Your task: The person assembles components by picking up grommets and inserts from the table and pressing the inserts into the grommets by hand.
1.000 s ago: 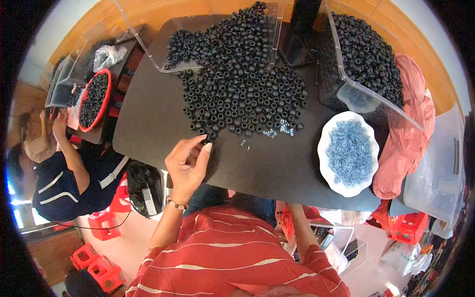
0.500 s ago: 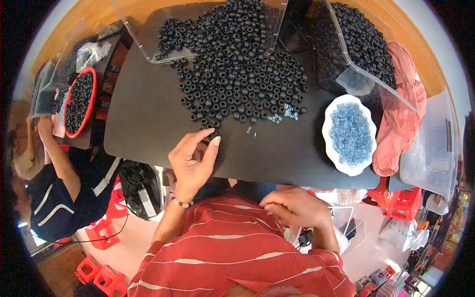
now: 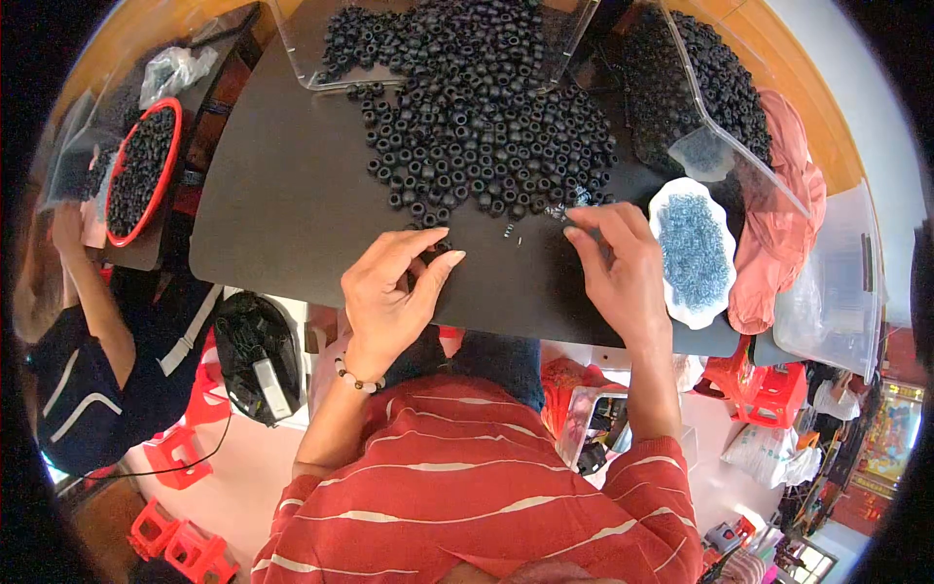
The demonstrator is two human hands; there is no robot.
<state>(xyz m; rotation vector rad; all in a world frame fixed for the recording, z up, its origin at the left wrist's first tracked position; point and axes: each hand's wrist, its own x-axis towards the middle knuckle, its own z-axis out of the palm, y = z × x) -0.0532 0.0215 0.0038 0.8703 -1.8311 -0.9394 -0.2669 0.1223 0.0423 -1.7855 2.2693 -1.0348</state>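
Observation:
Thumb and forefinger of my left hand (image 3: 394, 287) are closed on a small black bead-like piece (image 3: 443, 245), mostly hidden by the fingers. This hand is just in front of the heap of black bead-like pieces (image 3: 477, 146), which have round holes. To the right, my right hand (image 3: 623, 273) has its thumb and forefinger pinched beside a few small metal springs (image 3: 581, 198). Something tiny, apparently a spring, is at those fingertips. Another loose spring (image 3: 508, 231) lies on the dark table between my hands.
A white scalloped dish (image 3: 659, 282) full of springs stands right of my right hand. Clear plastic bins (image 3: 710, 127) of black pieces are at the back. A pink cloth (image 3: 793, 195) hangs at right. At left, another person's arm (image 3: 102, 302) is near a red-rimmed basket (image 3: 176, 146).
My right hand has risen from my lap to the springs on the table. My left hand keeps its pinch on the black piece. The whole view has shifted slightly.

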